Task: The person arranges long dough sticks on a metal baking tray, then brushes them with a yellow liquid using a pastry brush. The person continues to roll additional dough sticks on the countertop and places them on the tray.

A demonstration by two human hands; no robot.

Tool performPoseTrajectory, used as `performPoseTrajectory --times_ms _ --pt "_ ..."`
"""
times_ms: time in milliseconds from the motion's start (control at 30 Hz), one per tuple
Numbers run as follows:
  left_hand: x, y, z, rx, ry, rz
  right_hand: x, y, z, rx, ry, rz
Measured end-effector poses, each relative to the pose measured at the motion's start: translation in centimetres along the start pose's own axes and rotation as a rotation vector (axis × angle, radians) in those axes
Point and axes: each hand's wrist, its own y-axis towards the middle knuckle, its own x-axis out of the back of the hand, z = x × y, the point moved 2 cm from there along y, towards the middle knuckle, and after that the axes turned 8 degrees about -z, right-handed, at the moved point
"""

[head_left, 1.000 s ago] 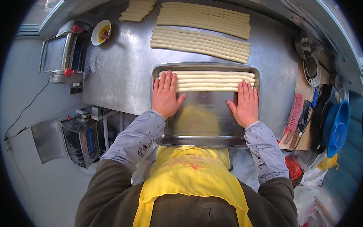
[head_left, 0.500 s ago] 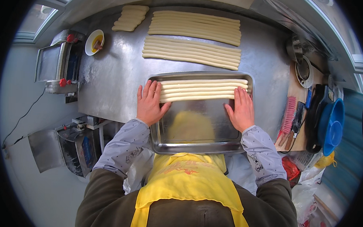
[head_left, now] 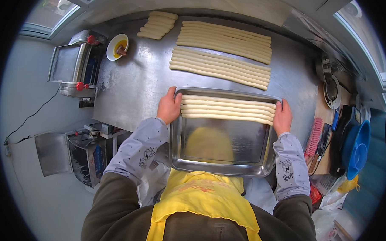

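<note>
Left grip (head_left: 169, 106), right grip (head_left: 282, 117) shifted from dough (head_left: 227, 109) to tray rim (head_left: 219, 169).

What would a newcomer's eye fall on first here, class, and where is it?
The yellow apron, lower middle, jumps out first. Just above it, the left hand and right hand hold a metal tray by its sides, with dough strips in its far part. More dough lies beyond, on the table.

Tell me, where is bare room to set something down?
On the metal table: left of the left hand, nearer than the white bowl; between the right hand and the pink brush. Inside the tray: nearer than the dough strips. Crowded: far side, with dough rows; right end, around the blue basin.
</note>
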Motion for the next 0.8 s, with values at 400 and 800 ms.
performPoseTrajectory --times_ms 400,800 --pt "1.4 8.3 3.6 0.159 -0.271 -0.076 -0.9 -0.1 3.2 -0.148 0.247 -0.002" --pt "-2.1 15.8 1.6 0.444 -0.512 -0.019 -5.3 6.3 6.2 -0.654 0.646 0.148"
